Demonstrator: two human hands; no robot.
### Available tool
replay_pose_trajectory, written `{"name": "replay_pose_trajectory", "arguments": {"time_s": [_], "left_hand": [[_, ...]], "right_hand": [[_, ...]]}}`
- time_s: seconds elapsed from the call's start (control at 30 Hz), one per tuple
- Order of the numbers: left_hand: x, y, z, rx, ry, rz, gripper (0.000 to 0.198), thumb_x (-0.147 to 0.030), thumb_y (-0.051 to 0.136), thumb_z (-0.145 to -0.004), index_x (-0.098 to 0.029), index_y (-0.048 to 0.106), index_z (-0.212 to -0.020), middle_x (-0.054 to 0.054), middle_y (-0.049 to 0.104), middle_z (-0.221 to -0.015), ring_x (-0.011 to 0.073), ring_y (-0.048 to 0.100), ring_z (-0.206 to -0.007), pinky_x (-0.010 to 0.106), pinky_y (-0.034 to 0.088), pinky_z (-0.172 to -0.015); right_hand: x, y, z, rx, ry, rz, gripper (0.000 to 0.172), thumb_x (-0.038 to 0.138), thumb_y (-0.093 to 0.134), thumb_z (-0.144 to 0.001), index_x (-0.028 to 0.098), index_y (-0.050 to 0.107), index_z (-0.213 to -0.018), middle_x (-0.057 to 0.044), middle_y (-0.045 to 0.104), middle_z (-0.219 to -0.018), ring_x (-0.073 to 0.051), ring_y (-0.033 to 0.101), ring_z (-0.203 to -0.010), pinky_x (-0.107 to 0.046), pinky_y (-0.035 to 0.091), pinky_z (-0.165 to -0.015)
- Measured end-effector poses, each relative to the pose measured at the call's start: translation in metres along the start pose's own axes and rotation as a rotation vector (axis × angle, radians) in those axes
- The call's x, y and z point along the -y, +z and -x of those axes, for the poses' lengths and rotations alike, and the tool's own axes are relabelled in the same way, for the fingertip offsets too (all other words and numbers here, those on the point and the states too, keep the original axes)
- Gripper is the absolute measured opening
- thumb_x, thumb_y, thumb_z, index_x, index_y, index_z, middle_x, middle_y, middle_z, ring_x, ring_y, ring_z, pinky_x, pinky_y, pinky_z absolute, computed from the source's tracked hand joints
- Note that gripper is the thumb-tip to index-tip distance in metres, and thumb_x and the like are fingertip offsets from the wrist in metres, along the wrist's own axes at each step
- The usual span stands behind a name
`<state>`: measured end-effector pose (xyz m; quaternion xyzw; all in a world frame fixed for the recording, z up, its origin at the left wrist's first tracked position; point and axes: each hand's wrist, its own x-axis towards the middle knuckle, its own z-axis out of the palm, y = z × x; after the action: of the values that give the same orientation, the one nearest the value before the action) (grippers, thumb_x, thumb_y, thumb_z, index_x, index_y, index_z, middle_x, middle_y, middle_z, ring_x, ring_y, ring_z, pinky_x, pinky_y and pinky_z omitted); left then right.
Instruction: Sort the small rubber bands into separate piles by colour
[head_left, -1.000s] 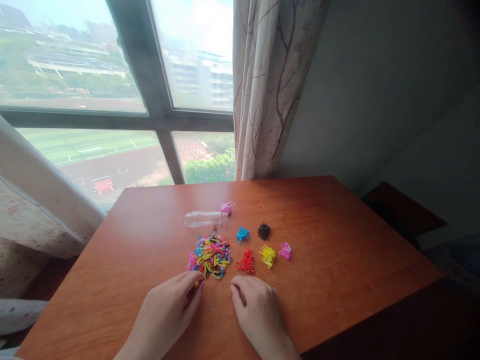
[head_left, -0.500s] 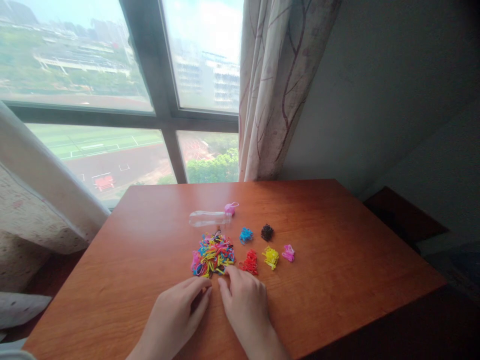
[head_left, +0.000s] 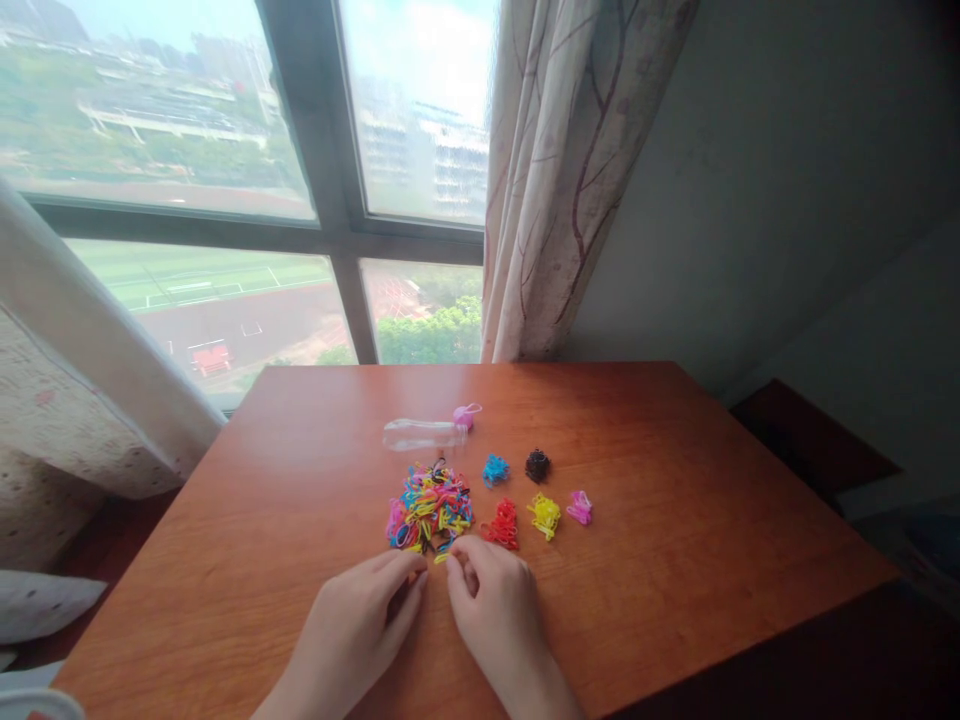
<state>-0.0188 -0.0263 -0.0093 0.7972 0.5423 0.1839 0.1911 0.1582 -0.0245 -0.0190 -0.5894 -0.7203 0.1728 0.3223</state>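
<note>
A mixed heap of small coloured elastic hair bands (head_left: pixel 429 505) lies on the table, just beyond my hands. My left hand (head_left: pixel 364 615) rests at the heap's near edge, thumb and forefinger brought together; anything between them is too small to make out. Beside it, my right hand (head_left: pixel 499 610) is curled, its thumb and forefinger tips together next to a yellow band (head_left: pixel 441 558). Whether that band is pinched I cannot tell. To the right are single-colour piles: red bands (head_left: pixel 502 524), yellow bands (head_left: pixel 545 515), pink bands (head_left: pixel 580 507), blue bands (head_left: pixel 495 469) and black bands (head_left: pixel 537 464).
A clear plastic bottle (head_left: pixel 424 435) lies on its side behind the heap, with a pink cap (head_left: pixel 464 417) with a loop at its right end. The wooden table (head_left: pixel 675 560) meets a window and curtain (head_left: pixel 555 200). A white rim (head_left: pixel 45 703) shows at lower left.
My right thumb and forefinger have come together and drawn slightly away from the heap. A yellow band now shows between the hands. The whole view has shifted slightly.
</note>
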Motion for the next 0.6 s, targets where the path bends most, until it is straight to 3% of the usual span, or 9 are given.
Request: {"name": "replay_pose_trajectory", "arguments": {"time_s": [0.3,0.6], "left_hand": [[0.000,0.000,0.000,-0.010,0.005,-0.031,0.021,-0.025,0.044,-0.095,-0.026,0.065,-0.090,0.000,0.073,-0.084,0.0157,0.070,-0.074,0.022,0.050,-0.066],[0.000,0.001,0.000,-0.015,0.020,-0.067,0.022,-0.025,0.043,-0.095,-0.026,0.063,-0.087,-0.001,0.072,-0.081,0.0150,0.069,-0.071,0.022,0.048,-0.063]], "right_hand": [[-0.011,-0.011,0.006,-0.025,0.040,-0.114,0.016,0.024,0.053,-0.092,0.023,0.065,-0.082,0.003,0.061,-0.063,-0.012,0.057,-0.055,-0.021,0.035,-0.057],[-0.067,-0.057,0.007,-0.208,0.126,0.074,0.037,0.044,0.045,-0.098,0.020,0.069,-0.082,0.000,0.059,-0.057,-0.014,0.054,-0.049,-0.022,0.037,-0.052]]}}
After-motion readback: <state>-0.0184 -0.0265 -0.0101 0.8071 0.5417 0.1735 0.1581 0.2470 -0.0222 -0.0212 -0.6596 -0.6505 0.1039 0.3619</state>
